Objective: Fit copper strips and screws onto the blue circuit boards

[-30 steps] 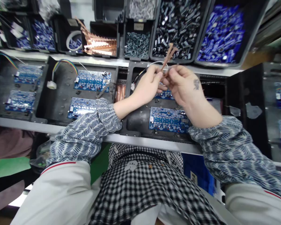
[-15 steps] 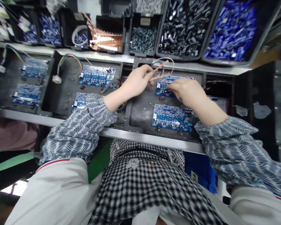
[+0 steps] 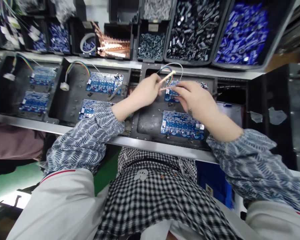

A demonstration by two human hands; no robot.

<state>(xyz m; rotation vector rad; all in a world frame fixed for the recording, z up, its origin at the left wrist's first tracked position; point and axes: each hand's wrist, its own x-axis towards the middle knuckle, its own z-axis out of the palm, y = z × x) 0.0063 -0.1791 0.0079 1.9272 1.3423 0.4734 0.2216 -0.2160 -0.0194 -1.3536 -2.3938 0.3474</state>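
I saw the right hand [image 3: 194,97], fingers slightly parted, hold unclear, had just shifted left to the copper strips [image 3: 168,77], joining the left hand [image 3: 147,90], which pinched them by the far blue board's [image 3: 170,94] left end.

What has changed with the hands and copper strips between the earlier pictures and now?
The right hand parted from the left hand, dipped to the upper circuit board, and is now at one copper strip, its grip unclear. The strips, steep before, now point more rightward than upward. The left hand still holds them; the lower circuit board stayed in its tray.
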